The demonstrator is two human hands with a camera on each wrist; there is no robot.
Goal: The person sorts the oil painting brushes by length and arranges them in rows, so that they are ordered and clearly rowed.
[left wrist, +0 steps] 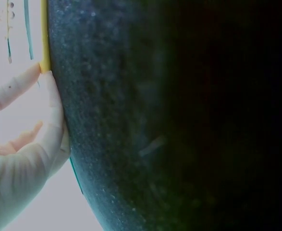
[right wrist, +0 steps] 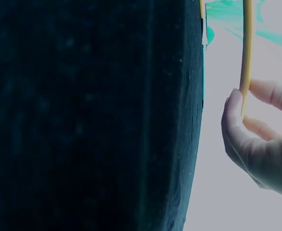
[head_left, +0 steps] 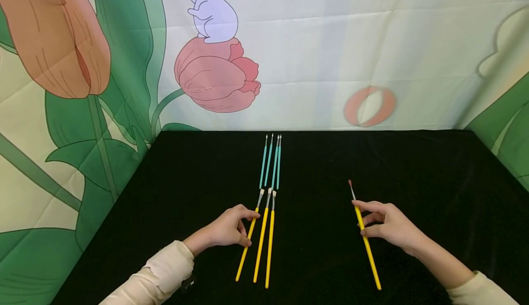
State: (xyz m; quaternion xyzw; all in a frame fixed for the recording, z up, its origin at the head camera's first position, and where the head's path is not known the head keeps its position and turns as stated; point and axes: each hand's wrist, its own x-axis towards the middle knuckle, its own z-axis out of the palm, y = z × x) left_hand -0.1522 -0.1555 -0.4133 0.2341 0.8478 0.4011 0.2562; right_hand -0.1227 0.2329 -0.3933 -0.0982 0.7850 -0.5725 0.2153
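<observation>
My left hand (head_left: 229, 226) is at the leftmost of three yellow paintbrushes with pale bristles, its thumb and fingertips on the handle. In the left wrist view the thumb and a finger pinch that yellow handle (left wrist: 45, 36). Beside it lie the middle yellow paintbrush (head_left: 261, 245) and the right one (head_left: 270, 250), side by side with bristles pointing away. My right hand (head_left: 388, 224), well to the right, holds another yellow paintbrush (head_left: 368, 250) with a reddish tip, tilted with its tip up and left. The right wrist view shows its handle (right wrist: 247, 43) between thumb and fingers.
Several thin teal paintbrushes (head_left: 263, 167) lie in a row just beyond the yellow ones, tips toward the back. Everything rests on a black-covered table (head_left: 322, 259). A printed cloth (head_left: 306, 57) with flowers and a white animal hangs behind the table's far edge.
</observation>
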